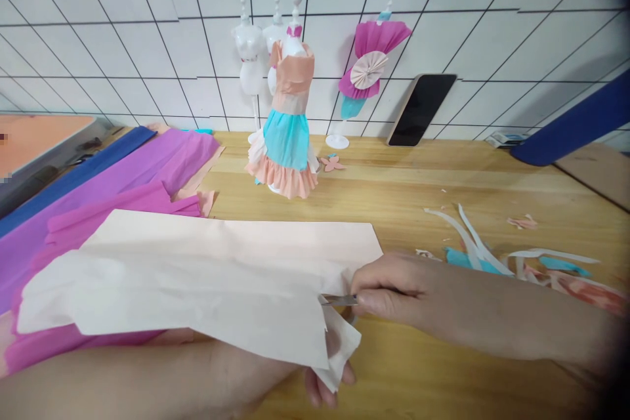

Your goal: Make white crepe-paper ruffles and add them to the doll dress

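A pale cream crepe paper sheet lies spread in front of me, with a cut running in from its right end. My right hand is closed round a pair of scissors, its blades at that cut. From below, my left hand supports and grips the sheet near the cut strip. Paper covers much of that hand, and its fingertips show beneath the loose corner. Behind the sheet stands a small white mannequin in a peach and turquoise paper dress.
Magenta and purple crepe paper is piled at left beside a blue roll. A phone leans on the tiled wall near a second dressed mannequin. Paper scraps lie at right, below another blue roll.
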A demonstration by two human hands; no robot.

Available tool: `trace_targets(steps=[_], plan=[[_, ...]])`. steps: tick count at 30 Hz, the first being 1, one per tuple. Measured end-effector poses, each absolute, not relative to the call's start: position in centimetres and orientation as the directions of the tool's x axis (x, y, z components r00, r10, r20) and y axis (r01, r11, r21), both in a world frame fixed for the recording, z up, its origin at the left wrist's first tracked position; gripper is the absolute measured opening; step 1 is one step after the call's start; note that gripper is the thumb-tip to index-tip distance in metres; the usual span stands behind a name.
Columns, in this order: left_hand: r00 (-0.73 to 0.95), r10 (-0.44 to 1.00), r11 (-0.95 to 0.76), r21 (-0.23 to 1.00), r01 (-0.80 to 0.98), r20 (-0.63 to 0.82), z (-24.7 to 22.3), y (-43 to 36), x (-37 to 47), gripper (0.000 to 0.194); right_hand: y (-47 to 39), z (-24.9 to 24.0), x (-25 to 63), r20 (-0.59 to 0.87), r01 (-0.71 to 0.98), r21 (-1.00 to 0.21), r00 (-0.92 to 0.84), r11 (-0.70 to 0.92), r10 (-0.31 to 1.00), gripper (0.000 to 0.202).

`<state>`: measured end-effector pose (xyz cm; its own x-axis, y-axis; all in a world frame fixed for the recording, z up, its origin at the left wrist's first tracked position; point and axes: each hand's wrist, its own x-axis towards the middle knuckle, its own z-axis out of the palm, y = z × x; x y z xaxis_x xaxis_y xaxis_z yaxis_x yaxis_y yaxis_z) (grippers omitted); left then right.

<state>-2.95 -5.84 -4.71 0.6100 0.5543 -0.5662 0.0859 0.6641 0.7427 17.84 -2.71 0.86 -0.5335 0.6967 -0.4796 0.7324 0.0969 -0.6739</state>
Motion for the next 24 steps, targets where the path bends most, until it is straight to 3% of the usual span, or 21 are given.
trace_targets(steps=[8, 24], plan=[[0.631, 0.508, 0.691, 0.715, 0.108, -0.587, -3.9, -5.4, -2.7, 0.025, -3.9, 1.3, 16.9, -0.406, 0.741, -0.656, -0.507, 0.143, 0.761, 0.031], [0.652, 0.493, 0.734, 0.678, 0.044, -0.575, -5.7, -6.0, -2.8, 0.019, -4.2, 1.9, 16.0, -0.379, 0.758, -0.603, -0.547, 0.249, 0.746, 0.032]])
